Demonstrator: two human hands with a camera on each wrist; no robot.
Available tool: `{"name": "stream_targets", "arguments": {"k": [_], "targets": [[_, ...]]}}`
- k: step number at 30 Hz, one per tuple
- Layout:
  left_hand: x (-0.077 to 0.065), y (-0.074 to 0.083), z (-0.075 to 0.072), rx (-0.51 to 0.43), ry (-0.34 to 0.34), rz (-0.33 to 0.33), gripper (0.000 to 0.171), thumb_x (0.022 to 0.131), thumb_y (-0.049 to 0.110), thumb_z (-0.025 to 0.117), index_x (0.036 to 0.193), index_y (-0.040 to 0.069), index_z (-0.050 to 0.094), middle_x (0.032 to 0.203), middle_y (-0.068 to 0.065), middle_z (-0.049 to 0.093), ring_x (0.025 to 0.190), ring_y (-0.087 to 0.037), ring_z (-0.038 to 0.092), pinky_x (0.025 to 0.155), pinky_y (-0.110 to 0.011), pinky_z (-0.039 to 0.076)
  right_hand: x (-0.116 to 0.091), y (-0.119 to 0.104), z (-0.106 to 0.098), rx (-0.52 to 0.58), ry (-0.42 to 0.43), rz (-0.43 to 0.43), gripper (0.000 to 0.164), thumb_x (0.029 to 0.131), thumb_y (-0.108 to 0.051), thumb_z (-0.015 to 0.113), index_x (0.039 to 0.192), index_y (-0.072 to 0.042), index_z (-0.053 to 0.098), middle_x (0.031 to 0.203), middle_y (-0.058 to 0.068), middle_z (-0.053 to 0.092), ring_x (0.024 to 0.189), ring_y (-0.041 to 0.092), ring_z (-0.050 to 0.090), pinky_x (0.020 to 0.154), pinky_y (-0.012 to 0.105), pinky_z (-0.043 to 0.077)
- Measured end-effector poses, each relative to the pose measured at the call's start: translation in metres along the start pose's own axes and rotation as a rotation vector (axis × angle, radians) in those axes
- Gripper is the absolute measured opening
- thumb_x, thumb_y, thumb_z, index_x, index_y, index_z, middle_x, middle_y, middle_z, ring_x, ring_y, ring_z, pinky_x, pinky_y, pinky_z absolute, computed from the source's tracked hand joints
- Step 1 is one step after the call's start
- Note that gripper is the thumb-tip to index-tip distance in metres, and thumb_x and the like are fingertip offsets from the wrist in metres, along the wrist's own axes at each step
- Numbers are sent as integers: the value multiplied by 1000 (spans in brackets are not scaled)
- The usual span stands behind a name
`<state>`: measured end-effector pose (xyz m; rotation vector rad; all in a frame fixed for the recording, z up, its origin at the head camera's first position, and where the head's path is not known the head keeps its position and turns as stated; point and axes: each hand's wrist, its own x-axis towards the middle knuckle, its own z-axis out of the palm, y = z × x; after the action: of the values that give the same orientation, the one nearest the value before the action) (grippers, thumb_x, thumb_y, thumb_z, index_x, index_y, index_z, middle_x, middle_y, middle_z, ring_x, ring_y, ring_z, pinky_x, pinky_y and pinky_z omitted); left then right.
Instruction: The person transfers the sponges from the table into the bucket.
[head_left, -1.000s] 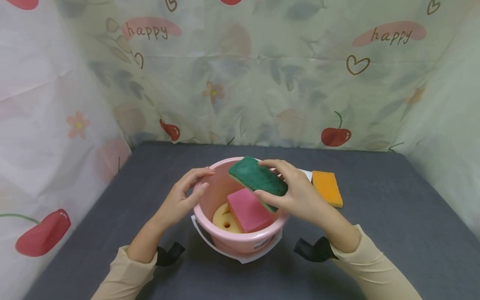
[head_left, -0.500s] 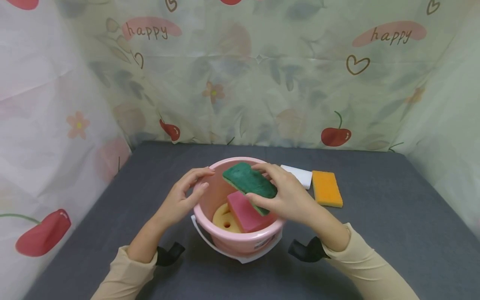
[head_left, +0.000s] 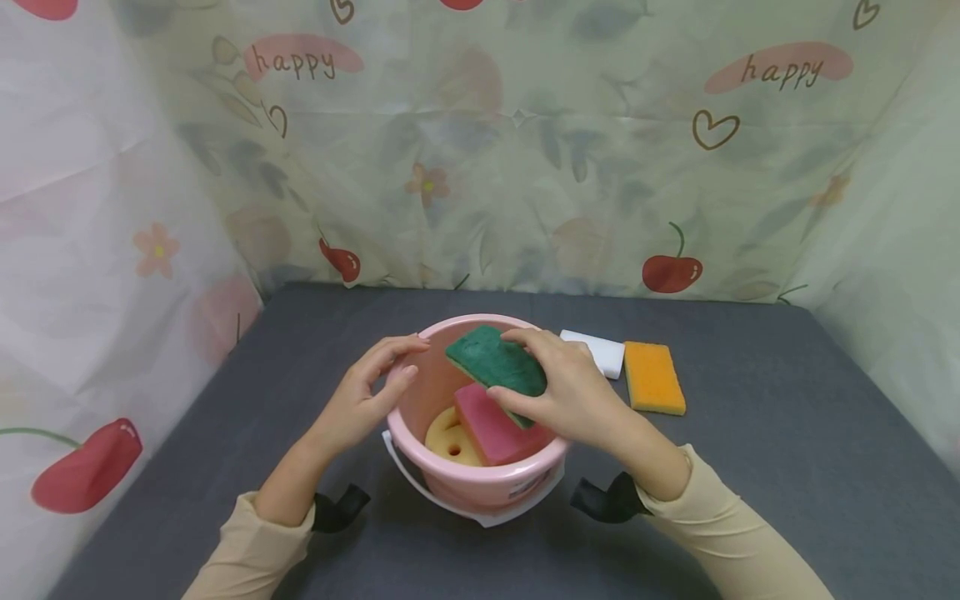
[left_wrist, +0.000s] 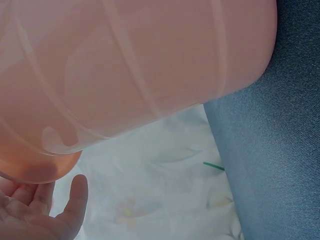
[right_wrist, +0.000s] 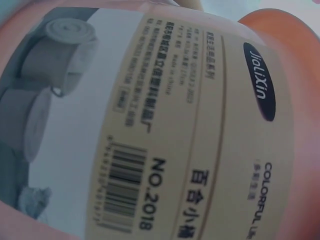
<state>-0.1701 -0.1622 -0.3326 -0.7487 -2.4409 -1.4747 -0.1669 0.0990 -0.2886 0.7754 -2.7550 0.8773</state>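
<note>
My right hand (head_left: 577, 383) is pinching a dark green rectangular sponge (head_left: 497, 358), tilted, over the mouth of a round pink plastic bucket (head_left: 480, 473), where a pink block sponge (head_left: 491, 427) is leaning on a pale yellow round sponge (head_left: 439, 435). My left hand (head_left: 367, 392), loosely open and holding nothing, is hovering at the left rim.

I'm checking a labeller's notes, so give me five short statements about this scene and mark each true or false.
1. The right grip holds the green sponge. True.
2. The orange sponge lies beside the white item. True.
3. The left grip holds the white item. False: it is at the bucket rim.
4. The pink sponge is outside the bucket. False: it is inside.
5. The bucket's label has a barcode. True.
</note>
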Motion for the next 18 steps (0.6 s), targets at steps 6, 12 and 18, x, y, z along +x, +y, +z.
{"name": "stream_targets", "arguments": {"k": [6,12,18], "targets": [[0,0,0,-2,-2,-5,33,93,12,53,126,10,54,129,-4,54,118,-10,47,98,-14,38,0,0,0,-45,-1,38,64,78,-43,71,131,-15,50,132,3,56,108,22,56,94,48,32],[0,0,0,-7,-3,-2,32,93,12,53,125,9,54,128,-4,54,118,-8,46,98,-15,38,2,-1,0,-74,-16,56,65,78,-45,70,131,-15,49,132,3,56,108,22,57,93,47,31],[0,1,0,-2,0,-7,33,93,12,53,125,9,54,128,-4,54,118,-10,47,97,-14,38,4,-3,0,-91,-35,67,66,78,-46,69,132,-15,48,133,2,55,107,21,57,93,47,30]]}}
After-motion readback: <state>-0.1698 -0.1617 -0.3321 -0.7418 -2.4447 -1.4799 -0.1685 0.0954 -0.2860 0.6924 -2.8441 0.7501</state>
